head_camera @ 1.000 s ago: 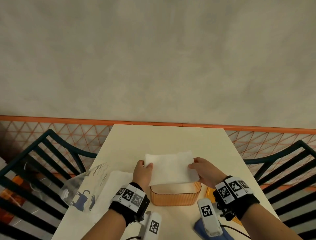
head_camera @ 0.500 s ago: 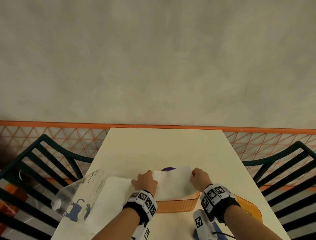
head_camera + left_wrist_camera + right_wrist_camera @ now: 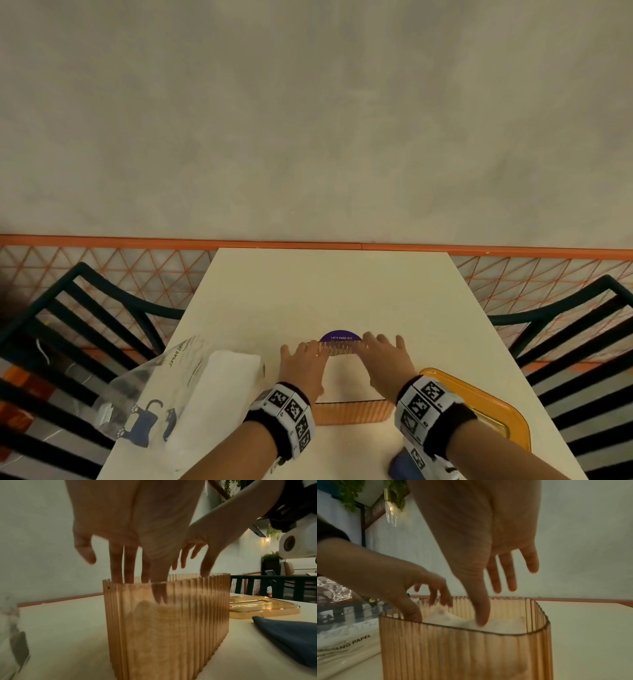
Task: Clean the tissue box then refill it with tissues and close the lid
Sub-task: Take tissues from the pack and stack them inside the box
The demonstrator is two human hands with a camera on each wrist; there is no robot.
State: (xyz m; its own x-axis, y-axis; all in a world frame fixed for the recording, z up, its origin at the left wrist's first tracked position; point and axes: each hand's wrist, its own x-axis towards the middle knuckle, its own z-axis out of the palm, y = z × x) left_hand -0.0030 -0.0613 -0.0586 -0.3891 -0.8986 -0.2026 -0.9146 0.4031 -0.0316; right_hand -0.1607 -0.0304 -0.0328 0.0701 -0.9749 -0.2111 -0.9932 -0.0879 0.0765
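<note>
The orange ribbed tissue box (image 3: pixel 352 413) stands without its lid at the table's near centre. A white stack of tissues (image 3: pixel 498 624) lies inside it, below the rim. My left hand (image 3: pixel 301 356) and my right hand (image 3: pixel 380 353) are side by side over the box's mouth, fingers straight and pointing away from me. In the left wrist view the left hand's fingers (image 3: pixel 128 566) dip past the box's (image 3: pixel 168 622) rim. The right thumb (image 3: pixel 481 609) touches the tissues. Neither hand grips anything. The orange lid (image 3: pixel 479 407) lies flat to the right of the box.
A white stack of spare tissues (image 3: pixel 219 394) lies on its printed plastic wrapper (image 3: pixel 144 401) left of the box. A blue cloth (image 3: pixel 399 467) sits at the near edge by my right wrist. A purple sticker (image 3: pixel 340 337) shows behind the box. Dark chairs (image 3: pixel 85 329) flank the table.
Both hands held the tissue stack above the box, then lowered it in. Now the stack sits inside, and the hands have let go and lie flat over the opening.
</note>
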